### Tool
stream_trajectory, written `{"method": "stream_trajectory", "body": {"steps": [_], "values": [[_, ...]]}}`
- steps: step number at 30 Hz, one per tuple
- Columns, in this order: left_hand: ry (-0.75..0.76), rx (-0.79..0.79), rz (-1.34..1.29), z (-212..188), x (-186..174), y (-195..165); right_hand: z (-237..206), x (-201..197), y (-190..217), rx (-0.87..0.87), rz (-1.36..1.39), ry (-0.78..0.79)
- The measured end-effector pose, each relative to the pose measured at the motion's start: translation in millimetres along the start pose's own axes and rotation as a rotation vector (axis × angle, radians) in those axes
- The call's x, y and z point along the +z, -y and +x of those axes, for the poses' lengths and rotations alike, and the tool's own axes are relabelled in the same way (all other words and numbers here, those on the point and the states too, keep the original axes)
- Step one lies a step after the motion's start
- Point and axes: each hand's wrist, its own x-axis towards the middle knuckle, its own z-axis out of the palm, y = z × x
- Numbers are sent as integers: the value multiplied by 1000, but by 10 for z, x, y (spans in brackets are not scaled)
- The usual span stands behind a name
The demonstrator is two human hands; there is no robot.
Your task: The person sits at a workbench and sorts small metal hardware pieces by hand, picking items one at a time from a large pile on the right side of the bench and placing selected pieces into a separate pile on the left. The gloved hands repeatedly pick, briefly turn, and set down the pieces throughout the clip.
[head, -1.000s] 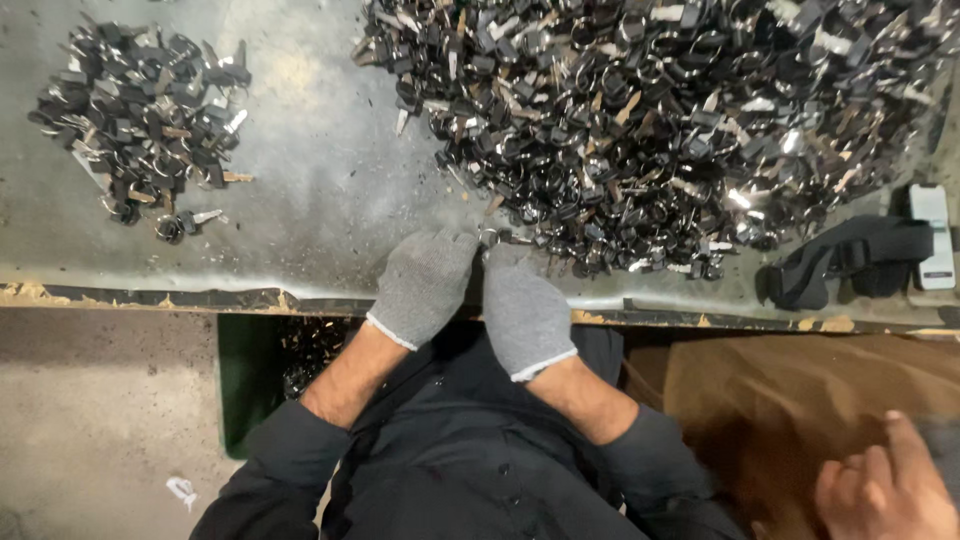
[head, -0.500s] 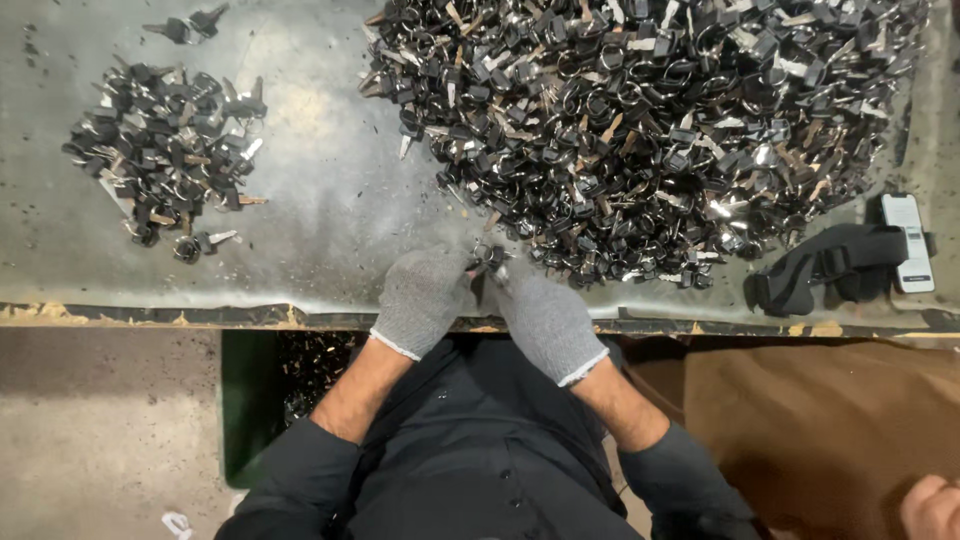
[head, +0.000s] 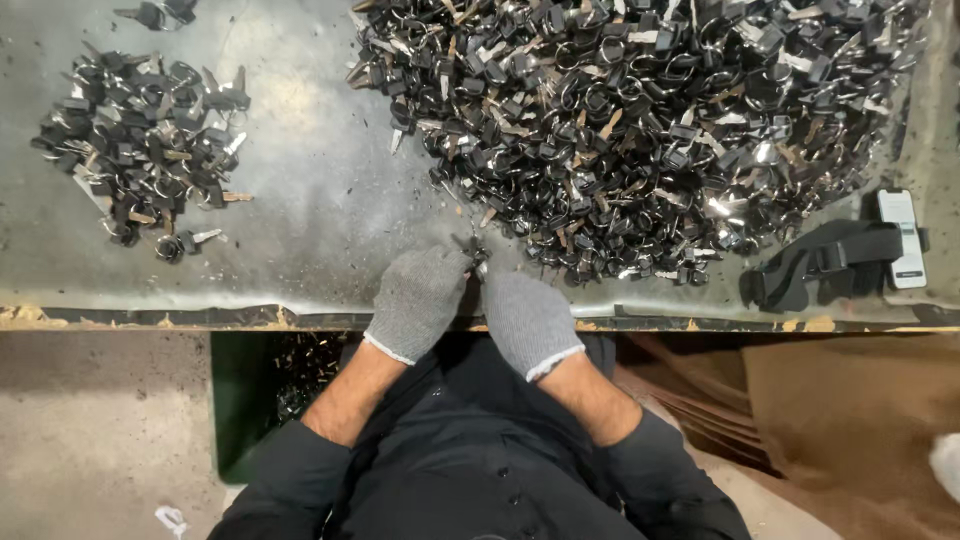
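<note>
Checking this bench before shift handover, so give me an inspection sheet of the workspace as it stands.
Surface: grey metal bench top, scuffed and dusty.
Job's things: small key piece pinched between both gloved hands; large key pile; smaller key pile far left.
Clutter: phone, black strap.
Hands: left hand and right hand in grey knit gloves, fingers closed on the piece.
Cables: nothing seen.
Surroundings: green bin under the bench edge, brown cardboard, concrete floor.
</note>
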Motion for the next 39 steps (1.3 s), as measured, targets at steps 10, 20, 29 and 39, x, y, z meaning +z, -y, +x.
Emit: {"method": "stream_trajectory", "body": {"steps": [10, 20, 29, 39], "values": [[-85, -59, -6, -45, 20, -94, -125, 186, -8, -171, -168, -203], [-68, -176, 47, -45, -54, -157, 126, 60, -201, 13, 397, 89], [-106, -218, 33, -124, -10, -172, -234, 39, -84, -58, -99, 25], [-180, -186, 32, -182, 59, -215, -7, -47, -63, -65, 190, 228]]}}
